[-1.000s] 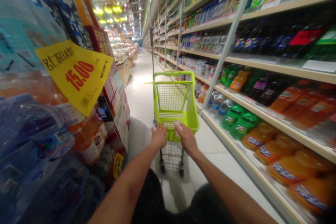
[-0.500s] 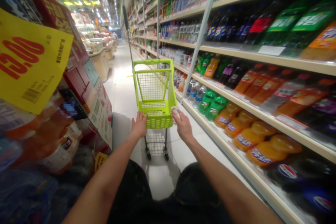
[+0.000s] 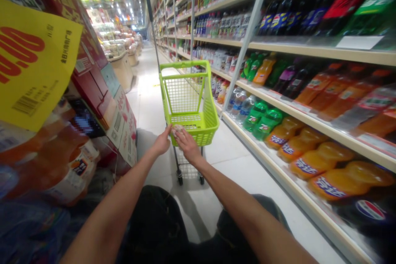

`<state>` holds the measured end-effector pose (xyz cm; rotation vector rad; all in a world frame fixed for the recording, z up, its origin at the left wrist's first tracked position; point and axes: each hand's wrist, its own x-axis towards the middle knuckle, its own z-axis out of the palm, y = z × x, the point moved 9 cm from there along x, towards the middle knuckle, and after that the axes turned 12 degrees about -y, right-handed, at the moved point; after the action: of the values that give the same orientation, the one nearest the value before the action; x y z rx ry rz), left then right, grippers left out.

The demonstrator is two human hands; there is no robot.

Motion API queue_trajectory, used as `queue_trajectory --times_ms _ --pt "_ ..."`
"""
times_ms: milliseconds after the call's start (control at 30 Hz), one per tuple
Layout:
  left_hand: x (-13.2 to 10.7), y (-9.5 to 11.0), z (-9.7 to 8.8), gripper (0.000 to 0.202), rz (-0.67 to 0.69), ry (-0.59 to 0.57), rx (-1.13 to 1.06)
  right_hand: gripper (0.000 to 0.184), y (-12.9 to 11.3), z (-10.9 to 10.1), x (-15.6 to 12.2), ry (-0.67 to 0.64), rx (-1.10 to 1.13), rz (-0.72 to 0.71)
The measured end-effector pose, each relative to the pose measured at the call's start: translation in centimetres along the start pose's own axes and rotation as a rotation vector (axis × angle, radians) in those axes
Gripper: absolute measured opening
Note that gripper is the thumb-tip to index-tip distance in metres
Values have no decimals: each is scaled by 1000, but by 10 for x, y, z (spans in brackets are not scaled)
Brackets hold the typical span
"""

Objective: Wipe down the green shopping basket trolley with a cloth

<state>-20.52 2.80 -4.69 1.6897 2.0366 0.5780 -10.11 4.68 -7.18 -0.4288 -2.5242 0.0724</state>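
A small lime-green shopping cart [image 3: 213, 117] with a plastic basket and a thin tall pole stands in front of me in the aisle. My left hand [image 3: 162, 142] is closed at the basket's near left corner, with its fingertips on the rim. Close beside it, my right hand [image 3: 187, 145] presses a crumpled pale cloth [image 3: 177, 128] against the near rim. The fingers partly cover the cloth, and the two hands almost meet. I see no goods in the basket.
On the right runs a long shelf [image 3: 297, 105] of drink bottles, with orange soda bottles [image 3: 309, 166] on its lowest level. Stacked cartons [image 3: 119, 132] and bottle packs [image 3: 72, 169] stand close on the left beneath a yellow price sign [image 3: 40, 70]. White floor tiles [image 3: 147, 103] stretch ahead.
My right hand has moved left with the cloth, from the basket's near right corner to its near left one. My left hand has shifted slightly. The cart appears further right and slightly turned.
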Motion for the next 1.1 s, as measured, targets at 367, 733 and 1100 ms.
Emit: queue_trajectory --times_ms 367,733,1100 --pt "-11 15 3 76 -29 -50 278 35 12 52 -60 -146 -9 92" --pt "-21 61 41 68 27 12 603 40 22 -14 -61 98 39 52" --pt "-26 55 52 72 -38 -30 718 39 31 -28 -99 118 38 96"
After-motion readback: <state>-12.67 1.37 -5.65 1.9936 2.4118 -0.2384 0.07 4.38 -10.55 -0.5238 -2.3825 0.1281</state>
